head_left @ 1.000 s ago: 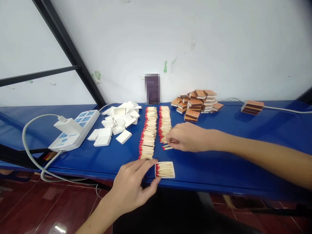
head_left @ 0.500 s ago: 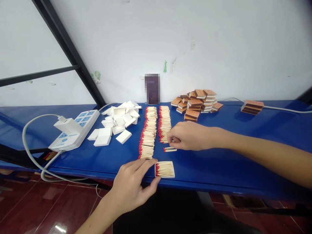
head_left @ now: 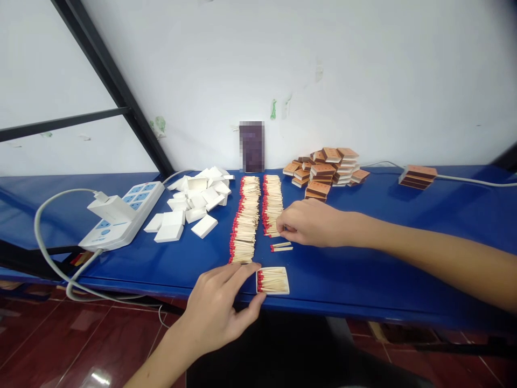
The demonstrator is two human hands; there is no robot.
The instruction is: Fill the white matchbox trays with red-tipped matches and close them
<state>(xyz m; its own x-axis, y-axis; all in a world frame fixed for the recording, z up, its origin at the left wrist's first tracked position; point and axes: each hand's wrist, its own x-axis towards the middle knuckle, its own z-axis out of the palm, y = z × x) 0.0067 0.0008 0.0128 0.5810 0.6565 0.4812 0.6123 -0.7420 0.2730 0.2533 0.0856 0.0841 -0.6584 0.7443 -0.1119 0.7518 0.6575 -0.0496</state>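
A white matchbox tray (head_left: 273,281) full of red-headed matches lies near the front edge of the blue table. My left hand (head_left: 226,302) grips the tray's left end between thumb and index finger. At the lower end of the right row of matches (head_left: 273,202), my right hand (head_left: 309,222) is closed in a pinch; whatever its fingertips hold is too small to make out. A longer row of matches (head_left: 245,221) runs alongside on the left. A few loose matches (head_left: 281,247) lie just below my right hand.
White empty-looking trays (head_left: 172,218) are heaped at the left, beside a power strip (head_left: 125,215) with a cable. Brown matchbox sleeves (head_left: 323,171) are piled at the back right, and a small stack (head_left: 418,177) stands farther right. A dark blurred object (head_left: 252,146) leans on the wall.
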